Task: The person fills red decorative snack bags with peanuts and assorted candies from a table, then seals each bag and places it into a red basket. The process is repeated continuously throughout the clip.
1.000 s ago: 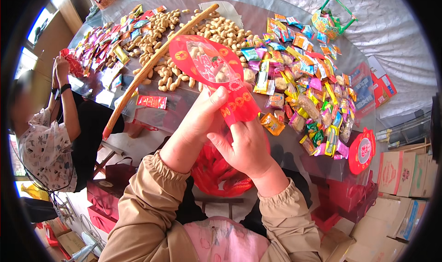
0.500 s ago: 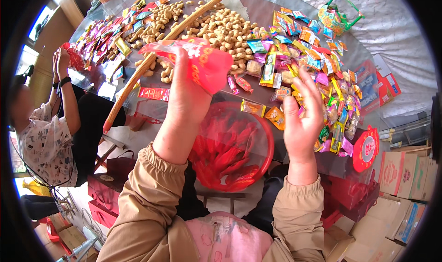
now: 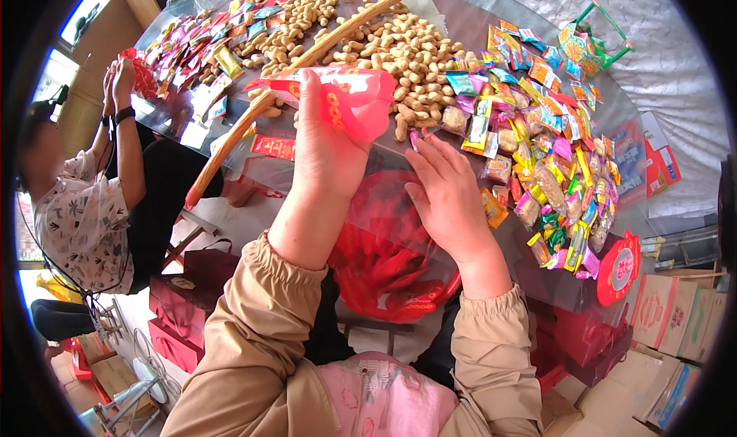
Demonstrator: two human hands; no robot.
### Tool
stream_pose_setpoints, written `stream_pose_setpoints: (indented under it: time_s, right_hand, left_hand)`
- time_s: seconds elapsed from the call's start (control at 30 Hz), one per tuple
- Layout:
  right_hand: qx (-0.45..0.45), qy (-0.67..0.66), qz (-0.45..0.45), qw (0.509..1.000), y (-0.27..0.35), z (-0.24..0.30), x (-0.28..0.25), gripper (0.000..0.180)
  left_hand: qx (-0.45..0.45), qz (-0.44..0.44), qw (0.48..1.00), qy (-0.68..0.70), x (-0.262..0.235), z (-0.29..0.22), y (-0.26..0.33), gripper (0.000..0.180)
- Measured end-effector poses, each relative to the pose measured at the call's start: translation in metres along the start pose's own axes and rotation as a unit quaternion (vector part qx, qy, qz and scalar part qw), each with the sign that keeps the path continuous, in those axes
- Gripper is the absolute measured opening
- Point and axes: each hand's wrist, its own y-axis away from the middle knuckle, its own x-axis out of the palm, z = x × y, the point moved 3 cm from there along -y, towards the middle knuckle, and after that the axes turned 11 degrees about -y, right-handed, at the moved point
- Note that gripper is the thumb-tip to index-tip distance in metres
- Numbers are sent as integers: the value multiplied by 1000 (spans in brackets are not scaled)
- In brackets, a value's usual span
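My left hand [image 3: 326, 141] is closed on a red plastic bag [image 3: 349, 99] with yellow print, held up over the table edge. My thumb lies along the bag, whose mouth I cannot see clearly. To its right, my right hand [image 3: 453, 195] reaches over the table with thumb and fingers apart. Its fingertips are at a pink-wrapped candy [image 3: 415, 140], partly covered by the hand. Beyond both hands lies a heap of peanuts [image 3: 403, 57]. Mixed wrapped sweets [image 3: 553, 161] spread out at the right. Below my hands, a red basin [image 3: 449, 291] holds several red packets.
A long wooden stick [image 3: 253, 115] separates the peanuts from the edge side. At the left another person [image 3: 84, 207] holds a red bag. A small green-handled basket [image 3: 583, 49] stands far right, a red round tag [image 3: 618, 268] at the right edge. Cartons [image 3: 660, 306] stack lower right.
My right hand has moved left and down from above the sweets to the pink-wrapped candies at the table edge. The left hand still holds the red bag; the view has shifted slightly.
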Motion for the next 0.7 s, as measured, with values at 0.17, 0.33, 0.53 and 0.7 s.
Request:
stream_pose_setpoints:
  time_s: [0.17, 0.33, 0.53, 0.7]
  right_hand:
    - [13, 59, 25, 998, -8, -3, 16, 50]
    - [46, 70, -7, 996, -16, -10, 0, 40]
    - [-15, 94, 37, 995, -29, -3, 23, 44]
    - [-18, 56, 41, 997, -37, 7, 36, 51]
  left_hand:
    - [-6, 2, 1000, 1, 0, -7, 2, 63]
    - [31, -3, 999, 7, -5, -21, -2, 61]
    - [42, -31, 997, 58, 1, -27, -6, 60]
    - [50, -32, 997, 57, 0, -31, -7, 60]
